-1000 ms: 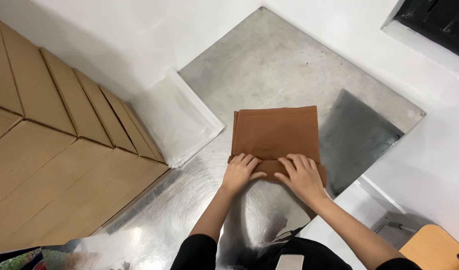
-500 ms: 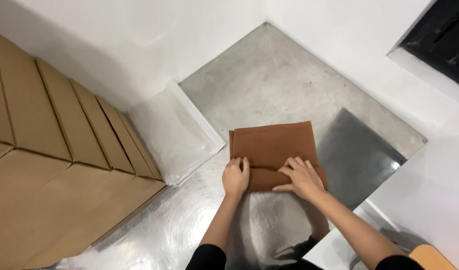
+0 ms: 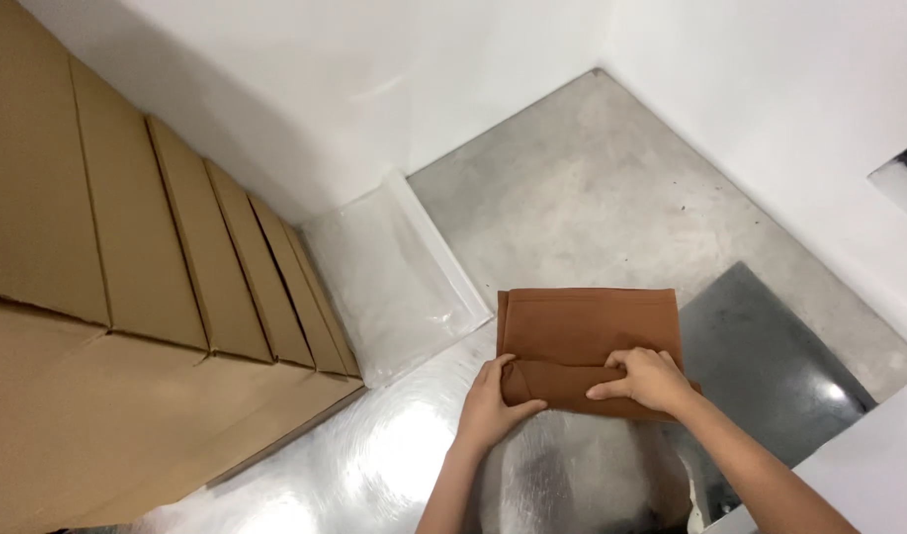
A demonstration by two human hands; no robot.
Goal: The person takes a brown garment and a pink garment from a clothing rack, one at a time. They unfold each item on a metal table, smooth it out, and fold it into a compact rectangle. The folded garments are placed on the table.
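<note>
A brown folded cloth (image 3: 587, 326) lies flat on the shiny metal table (image 3: 394, 445). Its near edge is rolled up into a thick fold. My left hand (image 3: 493, 405) grips the left end of that rolled edge, thumb under it. My right hand (image 3: 646, 379) presses on top of the roll near its right end, fingers curled over the cloth. Both forearms come up from the bottom of the view.
A clear plastic bag (image 3: 394, 282) lies flat to the left of the cloth. A row of brown cardboard boxes (image 3: 127, 257) fills the left side. A dark grey panel (image 3: 770, 366) sits to the right of the cloth. White walls meet behind a concrete floor (image 3: 611, 188).
The near edge of the cloth has been rolled up away from me, and both hands moved from lying flat on it to gripping the roll. The view has tilted upward.
</note>
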